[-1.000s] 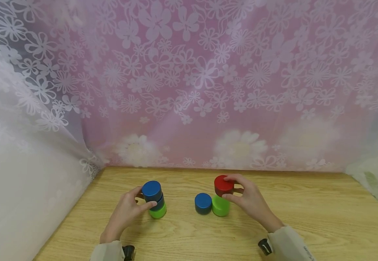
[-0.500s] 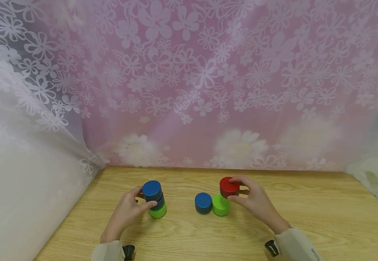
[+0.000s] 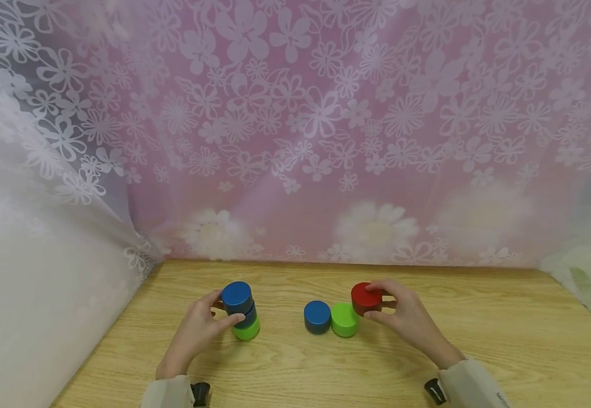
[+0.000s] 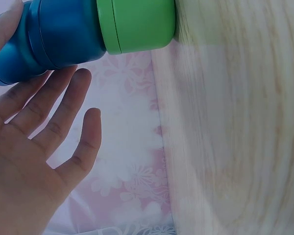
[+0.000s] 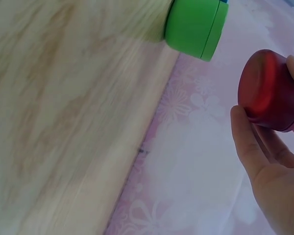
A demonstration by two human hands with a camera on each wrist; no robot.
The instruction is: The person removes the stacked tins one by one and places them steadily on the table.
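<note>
On the left of the table, a stack has a green round tin (image 3: 246, 331) at the bottom and two blue round tins (image 3: 237, 297) above it. My left hand (image 3: 190, 335) holds the stack at the blue tins, thumb on one side and fingers on the other. In the left wrist view the green tin (image 4: 139, 24) touches the tabletop. My right hand (image 3: 413, 322) grips a red round tin (image 3: 365, 300) by its side, lifted above the wood. Just left of it, a second green tin (image 3: 344, 321) stands against a third blue tin (image 3: 317, 317).
The wooden table (image 3: 295, 374) ends at a pink floral curtain (image 3: 285, 170) at the back. A pale curtain (image 3: 45, 272) hangs along the left, another on the right. Black wrist devices (image 3: 200, 394) sit by both sleeves.
My right hand has moved rightward and slightly down with the red tin, from above the standing green tin to its right side. The left hand and its stack have stayed in place.
</note>
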